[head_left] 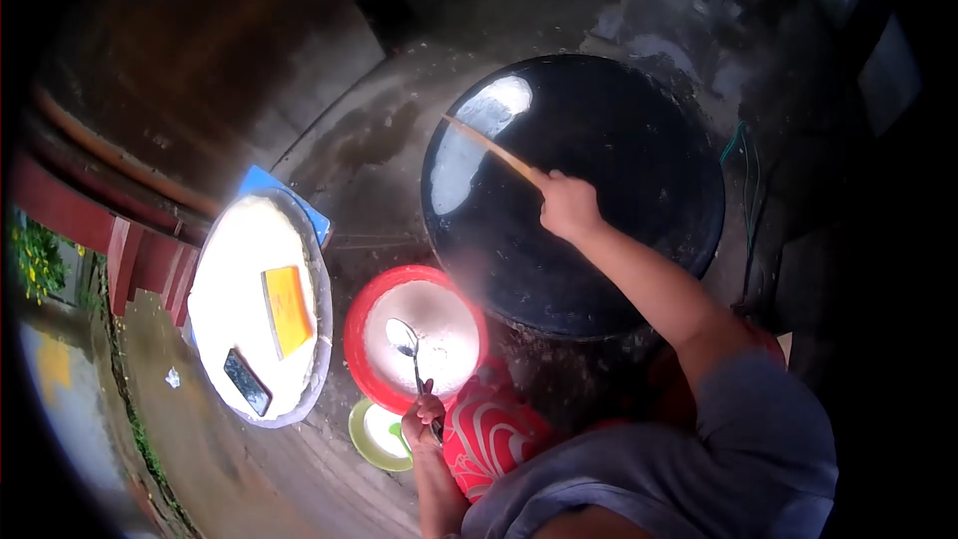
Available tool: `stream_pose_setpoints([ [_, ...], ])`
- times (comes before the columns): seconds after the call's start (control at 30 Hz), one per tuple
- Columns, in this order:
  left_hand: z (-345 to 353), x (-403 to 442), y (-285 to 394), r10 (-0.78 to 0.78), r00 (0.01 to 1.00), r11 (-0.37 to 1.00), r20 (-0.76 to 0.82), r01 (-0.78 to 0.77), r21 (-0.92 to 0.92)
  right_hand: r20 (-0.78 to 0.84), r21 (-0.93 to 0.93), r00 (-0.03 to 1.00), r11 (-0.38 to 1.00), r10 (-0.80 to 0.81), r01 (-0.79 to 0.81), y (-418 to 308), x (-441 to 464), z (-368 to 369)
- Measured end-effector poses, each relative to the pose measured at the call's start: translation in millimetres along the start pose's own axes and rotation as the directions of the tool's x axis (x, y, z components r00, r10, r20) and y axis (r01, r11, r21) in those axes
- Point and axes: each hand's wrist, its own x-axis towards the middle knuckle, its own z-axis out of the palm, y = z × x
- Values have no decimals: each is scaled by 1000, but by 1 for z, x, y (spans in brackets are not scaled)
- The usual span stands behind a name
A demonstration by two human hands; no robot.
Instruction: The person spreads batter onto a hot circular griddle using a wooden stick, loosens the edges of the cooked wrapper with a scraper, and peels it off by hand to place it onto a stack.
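My right hand (570, 206) is closed round the end of a long wooden stick (496, 150), which reaches over a large round black griddle (599, 230). Under and beside the stick, a curved strip of white batter (459, 165) lies on the griddle's left part. My left hand (424, 419) grips the handle of a metal spoon (402, 337). The spoon's bowl is over a red basin (360, 320) that holds pale, whitish batter (444, 329). A green bowl (365, 447) with something white inside sits just below the basin.
At the left stands a round tray with a bright white top (235, 289), bearing an orange-yellow object (289, 309) and a dark phone (246, 381). A blue item (261, 180) shows behind it. Thin green cords (748, 180) run right of the griddle.
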Motion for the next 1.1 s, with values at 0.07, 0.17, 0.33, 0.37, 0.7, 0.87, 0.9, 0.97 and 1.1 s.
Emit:
stream_pose_setpoints([
  [0.07, 2, -4, -1, -1, 999, 1000, -40, 0, -9, -41, -250, 999, 968, 9, -19, 26, 26, 3],
  [0.17, -1, -3, 5, 6, 999, 1000, -50, -6, -6, 55, -82, 973, 973, 223, -218, 44, 23, -15],
  [0.33, 0, 2, 5, -44, 999, 999, 10, 44, 17, 119, 18, 993, 1000, 1, -3, 4, -37, -14],
  [0.37, 0, 1, 6, -52, 999, 999, -11, 52, 6, 74, -77, 997, 997, 24, -18, 26, -21, -10],
  [0.7, -1, 2, 6, -25, 999, 999, -36, 27, 40, -41, -205, 996, 975, 80, -87, 42, 16, 1],
  [0.87, -6, 1, 15, -44, 999, 999, -15, 44, 22, 49, -36, 927, 928, 372, -371, 61, -5, -30],
  [0.9, -6, 2, 16, -40, 999, 999, -19, 41, 21, 55, -8, 927, 928, 372, -372, 44, -22, -26],
  [0.97, -5, 5, 15, -36, 999, 998, -19, 37, 46, 105, -25, 985, 990, 139, -137, 21, -41, -24],
  [1.1, -3, 3, 13, -72, 997, 997, -39, 73, 26, 21, -254, 966, 936, 256, -243, 90, -10, -22],
])
